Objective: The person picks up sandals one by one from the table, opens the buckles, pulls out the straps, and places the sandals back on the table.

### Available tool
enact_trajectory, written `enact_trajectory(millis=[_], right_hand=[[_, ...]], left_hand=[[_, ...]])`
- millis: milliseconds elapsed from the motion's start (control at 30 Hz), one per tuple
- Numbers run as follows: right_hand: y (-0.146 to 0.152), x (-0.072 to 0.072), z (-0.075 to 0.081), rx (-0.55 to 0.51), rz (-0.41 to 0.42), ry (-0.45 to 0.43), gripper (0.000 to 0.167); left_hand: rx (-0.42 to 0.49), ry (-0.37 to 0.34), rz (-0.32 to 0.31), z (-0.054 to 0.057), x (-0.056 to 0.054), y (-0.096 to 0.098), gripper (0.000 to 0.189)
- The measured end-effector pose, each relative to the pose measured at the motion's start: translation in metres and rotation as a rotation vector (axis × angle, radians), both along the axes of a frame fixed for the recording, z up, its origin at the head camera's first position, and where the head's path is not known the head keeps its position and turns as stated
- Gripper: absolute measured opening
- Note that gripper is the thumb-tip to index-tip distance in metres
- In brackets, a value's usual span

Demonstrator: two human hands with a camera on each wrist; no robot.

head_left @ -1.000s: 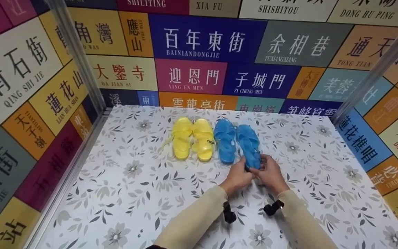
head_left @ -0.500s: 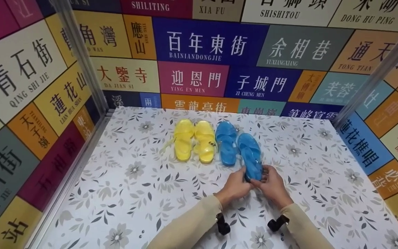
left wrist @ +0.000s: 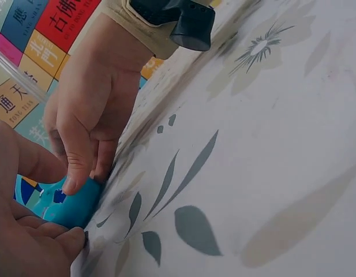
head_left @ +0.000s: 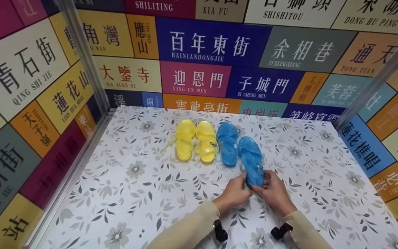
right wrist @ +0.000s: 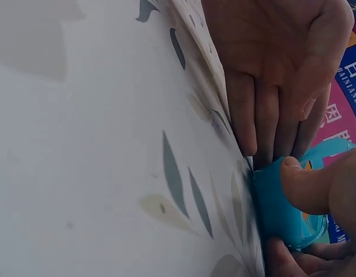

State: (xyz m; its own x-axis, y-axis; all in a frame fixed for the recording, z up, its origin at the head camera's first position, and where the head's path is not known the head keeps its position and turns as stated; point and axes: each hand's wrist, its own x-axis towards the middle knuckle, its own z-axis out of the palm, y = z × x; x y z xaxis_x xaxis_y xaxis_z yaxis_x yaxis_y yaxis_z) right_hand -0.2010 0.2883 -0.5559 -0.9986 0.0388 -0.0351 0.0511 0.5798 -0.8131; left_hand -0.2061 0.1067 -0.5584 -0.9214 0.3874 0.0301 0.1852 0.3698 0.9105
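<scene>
A blue sandal [head_left: 252, 160] lies turned slightly, its heel toward me. My right hand [head_left: 275, 193] grips the heel, thumb on the upper side and fingers on the right; the thumb [right wrist: 307, 184] shows clearly in the right wrist view. My left hand [head_left: 235, 192] touches the sandal's left side. Its fingers [right wrist: 267, 109] look fairly straight, with the thumb apart from the sandal; the tips are partly hidden. The matching blue sandal [head_left: 228, 145] stands just to the left and farther back. Beside it are two yellow sandals [head_left: 184, 140], toes away from me.
The flower-patterned white tabletop [head_left: 116, 193] carries all the sandals. Walls with coloured sign panels [head_left: 209, 41] rise at the back and sides. Metal posts [head_left: 85, 55] mark the corners. Each wrist wears a small black camera [head_left: 220, 231].
The held blue sandal has come toward me, with both hands moving back along with it. Its toe now lies behind the line of the other sandals, which stay in place.
</scene>
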Motion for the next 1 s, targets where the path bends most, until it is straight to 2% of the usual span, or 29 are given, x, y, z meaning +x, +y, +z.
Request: enact_trajectory(millis=[167, 300, 367, 500, 633, 700, 800, 1000], right_hand=[[0.000, 0.001, 0.001, 0.013, 0.001, 0.023, 0.071], [0.004, 0.001, 0.000, 0.010, 0.018, 0.023, 0.073], [0.007, 0.001, 0.001, 0.014, 0.034, 0.006, 0.074], [0.017, -0.002, 0.006, 0.043, 0.078, -0.015, 0.073], [0.027, -0.007, 0.015, 0.027, 0.103, -0.056, 0.071], [0.030, -0.011, 0.019, 0.031, 0.111, -0.063, 0.069], [0.032, -0.019, 0.022, 0.059, 0.097, -0.024, 0.061], [0.027, -0.029, 0.015, 0.105, 0.082, 0.103, 0.039]], left_hand=[[0.000, 0.014, -0.030, 0.000, -0.004, -0.005, 0.083], [0.009, 0.072, -0.031, 0.000, -0.008, -0.012, 0.068], [0.003, 0.135, -0.015, 0.000, -0.011, -0.015, 0.051], [-0.025, 0.308, 0.045, 0.007, -0.017, -0.021, 0.022], [-0.060, 0.509, 0.056, 0.023, -0.024, -0.019, 0.016], [-0.103, 0.587, 0.039, 0.032, -0.030, -0.016, 0.014], [-0.200, 0.661, -0.007, 0.042, -0.041, -0.010, 0.014], [-0.483, 0.733, -0.106, 0.046, -0.058, 0.012, 0.021]])
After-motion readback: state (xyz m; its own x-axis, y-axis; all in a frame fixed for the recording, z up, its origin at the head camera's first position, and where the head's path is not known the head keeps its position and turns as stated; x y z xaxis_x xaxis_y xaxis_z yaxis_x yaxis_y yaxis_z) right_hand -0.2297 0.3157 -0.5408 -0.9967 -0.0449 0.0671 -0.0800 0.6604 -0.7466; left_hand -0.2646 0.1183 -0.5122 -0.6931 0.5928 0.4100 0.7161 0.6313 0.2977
